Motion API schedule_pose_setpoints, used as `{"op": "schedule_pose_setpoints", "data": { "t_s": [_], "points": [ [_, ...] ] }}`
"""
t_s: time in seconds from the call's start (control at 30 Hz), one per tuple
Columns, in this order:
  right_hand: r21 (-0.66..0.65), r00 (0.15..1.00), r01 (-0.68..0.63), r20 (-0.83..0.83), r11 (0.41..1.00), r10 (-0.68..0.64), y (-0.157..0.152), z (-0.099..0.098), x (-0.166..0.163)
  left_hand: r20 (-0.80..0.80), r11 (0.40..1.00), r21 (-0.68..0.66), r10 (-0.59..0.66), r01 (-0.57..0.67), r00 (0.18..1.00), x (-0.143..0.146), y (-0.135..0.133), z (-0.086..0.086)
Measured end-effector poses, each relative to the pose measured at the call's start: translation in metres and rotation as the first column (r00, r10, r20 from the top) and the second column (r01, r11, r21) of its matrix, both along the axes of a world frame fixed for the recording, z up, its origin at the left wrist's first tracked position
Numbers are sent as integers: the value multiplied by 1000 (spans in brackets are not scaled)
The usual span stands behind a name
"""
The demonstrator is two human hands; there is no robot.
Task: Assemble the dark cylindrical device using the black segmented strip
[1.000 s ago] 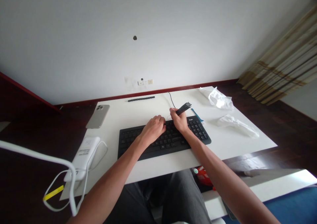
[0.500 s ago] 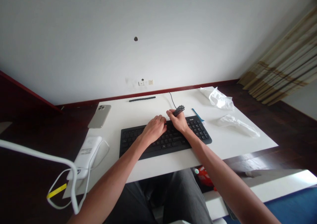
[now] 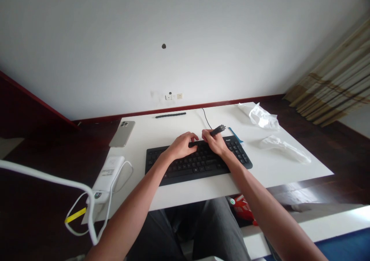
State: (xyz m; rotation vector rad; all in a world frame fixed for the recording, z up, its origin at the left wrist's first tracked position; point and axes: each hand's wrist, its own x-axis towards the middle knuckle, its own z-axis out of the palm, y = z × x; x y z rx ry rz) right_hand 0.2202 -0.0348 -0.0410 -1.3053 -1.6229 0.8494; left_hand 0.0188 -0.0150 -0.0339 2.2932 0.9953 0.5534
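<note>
A black keyboard [image 3: 185, 170] lies on the white table [image 3: 190, 189] in front of me. Over its upper middle, my left hand [image 3: 185, 144] has its thumb and fingers apart, with nothing visible between them. Close beside it, my right hand [image 3: 214, 142] is closed around what looks like a folded bundle of black cable [image 3: 218, 130], whose end sticks out above the fist. A thin black cord [image 3: 206, 117] runs from the table's far edge toward that hand. The hands cover part of the keys.
To the left are a phone [image 3: 123, 134] and a white power bank [image 3: 108, 176] with a white cable. A black braided strip [image 3: 170, 115] lies at the back. On the right are a thin blue strip [image 3: 235, 135] and crumpled white plastic wrappings [image 3: 263, 116]. A white bar [image 3: 46, 176] crosses the left foreground.
My left hand's thumb and fingers have spread apart and drawn slightly away from my right hand. My right hand keeps its hold on the cable bundle. The whole view has shifted a little.
</note>
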Motion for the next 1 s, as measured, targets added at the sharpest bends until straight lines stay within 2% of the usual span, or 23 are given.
{"op": "schedule_pose_setpoints", "data": {
  "t_s": [0.13, 0.23, 0.47, 0.6, 1.0],
  "points": [
    [-17, 996, -86, 22, 996, 86, -2, 1, -1, -9, 1000, -1, -13, 13, 1000, -1, 0, 2],
    [-29, 991, -127, 41, 991, 129, -2, 4, -2, -19, 999, 48, -22, 23, 1000, 1, -3, -1],
    [-36, 981, -126, 142, 991, 129, -1, 5, -9, -226, 969, 246, 83, -25, 971, 15, -17, -12],
    [-15, 978, -163, 130, 987, 164, -4, 4, -10, -271, 956, 292, 99, -16, 957, 20, -19, -14],
    [-4, 1000, -6, 23, 1000, 6, -4, -3, -20, -314, 940, 337, 171, -59, 934, 33, -25, -20]
  ]
}}
